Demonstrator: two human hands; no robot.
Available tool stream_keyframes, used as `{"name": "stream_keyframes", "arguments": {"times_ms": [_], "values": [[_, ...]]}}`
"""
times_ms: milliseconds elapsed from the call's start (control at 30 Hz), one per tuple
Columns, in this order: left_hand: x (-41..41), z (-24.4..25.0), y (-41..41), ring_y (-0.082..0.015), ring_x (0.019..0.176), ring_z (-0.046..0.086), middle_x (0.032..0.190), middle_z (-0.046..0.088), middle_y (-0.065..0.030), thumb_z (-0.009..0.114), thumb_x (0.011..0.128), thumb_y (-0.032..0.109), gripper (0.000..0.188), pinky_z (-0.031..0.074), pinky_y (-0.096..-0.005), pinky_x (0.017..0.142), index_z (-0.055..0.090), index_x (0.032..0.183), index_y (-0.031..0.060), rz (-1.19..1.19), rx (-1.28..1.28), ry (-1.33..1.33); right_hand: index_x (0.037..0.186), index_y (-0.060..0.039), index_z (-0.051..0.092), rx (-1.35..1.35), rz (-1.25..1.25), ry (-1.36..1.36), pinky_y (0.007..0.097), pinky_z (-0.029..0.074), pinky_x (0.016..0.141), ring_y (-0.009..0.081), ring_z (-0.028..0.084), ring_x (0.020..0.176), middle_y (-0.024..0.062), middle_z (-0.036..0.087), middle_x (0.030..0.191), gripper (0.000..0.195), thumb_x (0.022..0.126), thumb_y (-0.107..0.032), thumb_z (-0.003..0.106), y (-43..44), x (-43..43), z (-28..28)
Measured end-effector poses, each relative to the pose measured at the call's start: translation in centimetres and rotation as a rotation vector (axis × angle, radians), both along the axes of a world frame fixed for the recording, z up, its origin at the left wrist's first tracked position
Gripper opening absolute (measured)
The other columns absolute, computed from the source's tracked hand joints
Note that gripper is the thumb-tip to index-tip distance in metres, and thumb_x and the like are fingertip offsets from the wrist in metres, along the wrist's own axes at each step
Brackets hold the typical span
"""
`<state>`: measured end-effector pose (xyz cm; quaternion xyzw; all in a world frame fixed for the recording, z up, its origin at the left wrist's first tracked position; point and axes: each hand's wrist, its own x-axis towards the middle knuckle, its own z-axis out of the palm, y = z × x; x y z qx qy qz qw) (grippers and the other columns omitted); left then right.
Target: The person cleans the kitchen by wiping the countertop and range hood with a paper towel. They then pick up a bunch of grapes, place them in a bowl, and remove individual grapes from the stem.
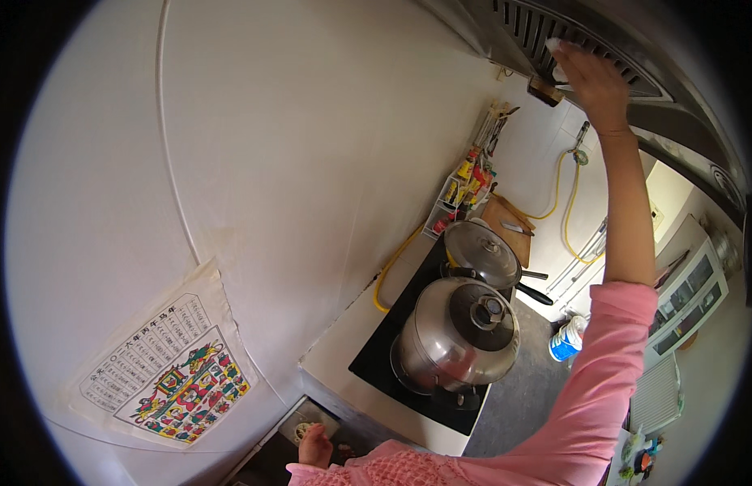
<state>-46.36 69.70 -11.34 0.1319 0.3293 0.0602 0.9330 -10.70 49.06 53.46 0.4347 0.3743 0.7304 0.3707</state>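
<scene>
My right hand (pixel 595 82) is raised to the slotted grille of a metal range hood (pixel 525 27). Under its fingers is a white cloth or wad (pixel 556 46), pressed against the slots; most of it is hidden. My left hand (pixel 316 446) is low at the bottom of the view, fingers curled, and whether it holds anything is hidden. Below the hood, a large lidded steel steamer pot (pixel 421 334) stands on a black cooktop (pixel 376 358). Behind it sits a wok with a steel lid (pixel 482 246) and a black handle.
Against the wall stands a white wire rack (pixel 440 209) with seasonings. Beyond the wok are a wooden cutting board (pixel 513 243) and a knife (pixel 517 228). A yellow hose (pixel 388 273) runs along the wall. A white-and-blue bucket (pixel 565 343) rests on the floor; a printed calendar sheet (pixel 175 370) hangs left.
</scene>
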Motion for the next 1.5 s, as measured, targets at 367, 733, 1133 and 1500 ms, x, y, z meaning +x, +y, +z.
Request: {"name": "stream_keyframes", "arguments": {"times_ms": [367, 733, 1133, 1500], "values": [[-0.3, 0.1, 0.5, -0.0066, 0.063, 0.051, 0.071, 0.054, 0.0058, 0.058, 0.079, 0.005, 0.009, 0.039, -0.019, 0.054, 0.056, 0.083, 0.0131, 0.071, -0.045, -0.005, 0.09, -0.008, 0.062, 0.017, 0.051, 0.186, 0.0281, 0.047, 0.071, 0.0157, 0.059, 0.084, 0.0003, 0.06, 0.098, 0.024, 0.067, -0.006, 0.06, 2.1, 3.0, -2.8], [0.8, 0.4, 1.1, -0.0075, 0.062, 0.051, 0.071, 0.055, 0.0048, 0.058, 0.079, 0.006, 0.008, 0.039, -0.0192, 0.055, 0.056, 0.085, 0.0124, 0.054, -0.008, -0.047, 0.094, -0.0101, 0.063, 0.043, -0.028, 0.114, 0.0259, 0.048, 0.071, 0.0128, 0.059, 0.084, -0.0015, 0.06, 0.099, 0.028, 0.066, -0.007, 0.06, 4.7, 3.8, -1.5], [0.4, -0.8, 2.1, -0.007, 0.057, 0.051, 0.07, 0.055, 0.0052, 0.058, 0.079, 0.004, 0.011, 0.039, -0.0196, 0.049, 0.056, 0.084, 0.0135, 0.075, -0.052, -0.012, 0.099, -0.0105, 0.062, -0.009, 0.102, 0.06, 0.0287, 0.049, 0.071, 0.0178, 0.059, 0.086, -0.0012, 0.06, 0.101, 0.033, 0.068, -0.004, 0.056, 9.9, 0.9, 0.2], [-0.5, -2.7, 1.7, -0.0079, 0.061, 0.052, 0.074, 0.057, 0.0039, 0.058, 0.079, 0.005, 0.009, 0.04, -0.0184, 0.051, 0.057, 0.085, 0.0124, 0.074, 0.119, -0.032, 0.106, 0.0022, 0.054, 0.898, 1.012, 1.762, 0.0281, 0.048, 0.077, 0.0159, 0.059, 0.093, 0.0081, 0.06, 0.099, 0.031, 0.078, -0.006, 0.064, 8.3, 1.1, -7.5]]}}
